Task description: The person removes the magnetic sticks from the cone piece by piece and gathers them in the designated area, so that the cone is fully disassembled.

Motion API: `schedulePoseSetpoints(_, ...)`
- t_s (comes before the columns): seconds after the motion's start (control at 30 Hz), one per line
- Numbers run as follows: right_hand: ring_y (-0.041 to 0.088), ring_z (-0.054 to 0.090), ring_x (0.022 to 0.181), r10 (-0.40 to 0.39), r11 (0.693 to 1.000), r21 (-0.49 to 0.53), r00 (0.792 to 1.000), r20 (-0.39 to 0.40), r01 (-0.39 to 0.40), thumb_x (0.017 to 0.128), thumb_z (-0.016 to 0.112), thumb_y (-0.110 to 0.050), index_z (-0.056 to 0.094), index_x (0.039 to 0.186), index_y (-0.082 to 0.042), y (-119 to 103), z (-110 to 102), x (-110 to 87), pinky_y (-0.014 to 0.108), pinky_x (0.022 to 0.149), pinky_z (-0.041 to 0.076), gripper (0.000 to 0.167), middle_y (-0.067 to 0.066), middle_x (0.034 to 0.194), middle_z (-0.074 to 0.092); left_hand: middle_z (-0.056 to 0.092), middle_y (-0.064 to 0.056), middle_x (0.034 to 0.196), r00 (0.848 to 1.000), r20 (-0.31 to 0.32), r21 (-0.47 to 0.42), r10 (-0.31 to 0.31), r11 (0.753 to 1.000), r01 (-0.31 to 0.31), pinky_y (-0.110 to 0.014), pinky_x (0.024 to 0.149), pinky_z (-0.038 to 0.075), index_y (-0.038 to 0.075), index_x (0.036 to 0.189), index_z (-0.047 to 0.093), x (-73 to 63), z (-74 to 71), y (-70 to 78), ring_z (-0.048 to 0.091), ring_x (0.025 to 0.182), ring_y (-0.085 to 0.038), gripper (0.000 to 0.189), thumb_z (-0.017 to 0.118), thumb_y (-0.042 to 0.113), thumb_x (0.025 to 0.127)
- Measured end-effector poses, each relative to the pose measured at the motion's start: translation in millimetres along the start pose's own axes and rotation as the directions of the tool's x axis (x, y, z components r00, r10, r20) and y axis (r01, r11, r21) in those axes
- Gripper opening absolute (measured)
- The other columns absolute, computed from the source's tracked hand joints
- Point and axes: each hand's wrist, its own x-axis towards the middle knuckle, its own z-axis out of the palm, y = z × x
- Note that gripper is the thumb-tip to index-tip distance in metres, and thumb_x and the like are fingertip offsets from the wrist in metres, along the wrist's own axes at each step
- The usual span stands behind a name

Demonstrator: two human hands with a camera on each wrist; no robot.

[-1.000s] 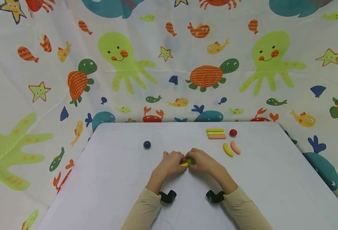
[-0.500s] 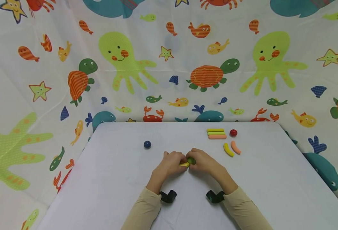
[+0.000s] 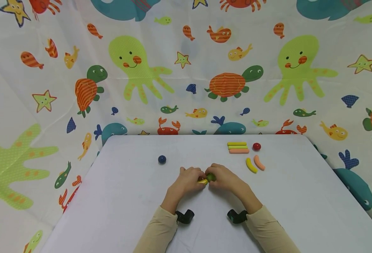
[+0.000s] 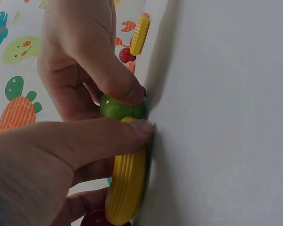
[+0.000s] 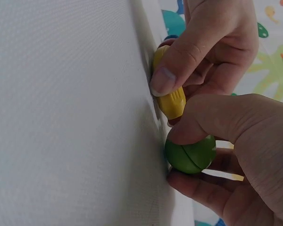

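Note:
Near the middle of the table my two hands meet. My left hand point(image 3: 190, 179) pinches a yellow curved, ridged toy bar point(image 4: 127, 183) between thumb and fingers. Beside it my right hand point(image 3: 224, 178) grips a green ball point(image 5: 191, 154) that has a dark seam line. One end of the bar points at the ball, right at its side. Past the bar's other end, by my left fingers, a dark red ball point(image 4: 96, 219) shows in the left wrist view; the left hand hides it in the head view.
On the white table point(image 3: 125, 196), a dark blue ball point(image 3: 162, 159) lies back left. At back right are straight yellow point(image 3: 236, 143), lime point(image 3: 237, 147) and salmon point(image 3: 239, 151) bars, a red ball point(image 3: 256, 146), and yellow point(image 3: 251, 165) and salmon point(image 3: 259, 162) curved bars.

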Motion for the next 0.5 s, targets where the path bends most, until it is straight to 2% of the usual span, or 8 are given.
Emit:
schedulePoseSetpoints(0.33, 0.017, 0.054, 0.093, 0.003, 1.0, 0.004, 1.0, 0.002, -0.003, 0.084, 0.076, -0.008, 0.07, 0.111, -0.011, -1.9, -1.6, -1.4, 0.036, 0.086, 0.052, 0.028, 0.004, 0.108, 0.063, 0.07, 0.006, 0.094, 1.0, 0.006, -0.018, -0.022, 1.0, 0.022, -0.044, 0.082, 0.037, 0.017, 0.104, 0.079, -1.8, -1.6, 0.0, 0.061, 0.09, -0.014, 0.021, 0.077, 0.027, 0.086)
schedulePoseSetpoints(0.5, 0.017, 0.056, 0.094, 0.018, 1.0, 0.007, 1.0, -0.008, -0.018, 0.084, 0.075, -0.007, 0.067, 0.117, -0.008, -1.3, -2.2, -1.9, 0.038, 0.089, 0.053, 0.034, 0.006, 0.112, 0.065, 0.07, 0.007, 0.093, 0.999, 0.016, -0.027, -0.029, 0.999, 0.03, -0.044, 0.084, 0.037, 0.017, 0.103, 0.079, -1.4, -1.1, -0.4, 0.06, 0.088, -0.012, 0.02, 0.077, 0.027, 0.086)
